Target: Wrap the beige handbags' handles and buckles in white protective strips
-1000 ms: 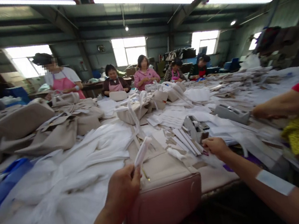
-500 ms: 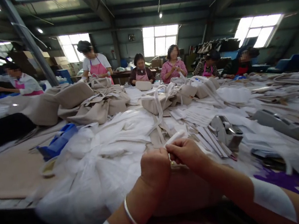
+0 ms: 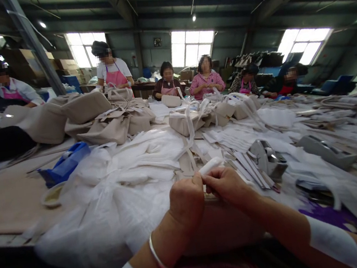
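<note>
My left hand (image 3: 186,201) and my right hand (image 3: 227,185) meet in front of me, both closed round a white wrapped strap (image 3: 210,165) whose end sticks up between them. The strap seems to belong to a pink-beige handbag (image 3: 222,226) lying just under my hands at the table's near edge. A silver bangle sits on my left wrist and a white patch on my right forearm.
White wrapping sheets (image 3: 128,181) are heaped to the left. A blue tape dispenser (image 3: 64,164) and a small dish (image 3: 52,197) lie further left. Grey tape dispensers (image 3: 267,156) and paper strips lie to the right. Beige bags (image 3: 96,119) pile up beyond. Several people work around the table; other hands show at both edges.
My right hand came back from the grey tape dispenser and joined the left hand on the white strap. My view swung to the left.
</note>
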Motion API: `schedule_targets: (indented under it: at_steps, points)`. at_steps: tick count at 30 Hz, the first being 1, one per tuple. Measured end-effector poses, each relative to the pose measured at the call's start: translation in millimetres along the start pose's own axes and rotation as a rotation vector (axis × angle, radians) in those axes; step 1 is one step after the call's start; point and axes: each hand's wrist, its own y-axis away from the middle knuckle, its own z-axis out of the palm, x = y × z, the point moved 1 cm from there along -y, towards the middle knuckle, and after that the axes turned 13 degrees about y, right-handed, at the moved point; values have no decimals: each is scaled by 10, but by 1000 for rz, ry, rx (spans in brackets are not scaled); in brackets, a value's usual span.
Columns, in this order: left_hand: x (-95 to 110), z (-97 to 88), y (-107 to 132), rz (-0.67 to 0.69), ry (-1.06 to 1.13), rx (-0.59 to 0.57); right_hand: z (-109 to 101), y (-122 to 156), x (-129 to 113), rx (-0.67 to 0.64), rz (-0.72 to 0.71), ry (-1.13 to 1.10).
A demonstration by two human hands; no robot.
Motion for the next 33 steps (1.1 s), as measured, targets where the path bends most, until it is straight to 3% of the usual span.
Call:
schedule_targets:
  at_steps: [7, 11, 14, 19, 24, 27, 30, 33]
  points:
    - [-16, -39, -102, -251, 211, -135, -25, 125, -24, 130, -207, 136]
    - [-59, -76, -140, -358, 448, -124, 31, 119, 1, 230, -161, 127]
    - [-131, -60, -133, -413, 756, -132, 66, 49, 51, 249, -114, 100]
    - [-245, 23, -106, -455, 1283, -194, 45, -97, 157, 153, -65, -9]
    - [-263, 22, -99, -543, 1599, -232, -50, -89, 100, -9, -100, -73]
    - [-253, -20, -108, -536, 1662, -234, -56, -30, 54, 26, -207, -86]
    - [-258, -28, -111, -497, 1559, -221, -15, 25, 49, 116, -354, -18]
    - [-275, 21, -101, -541, 1481, -221, 11, 41, 35, 164, -549, 80]
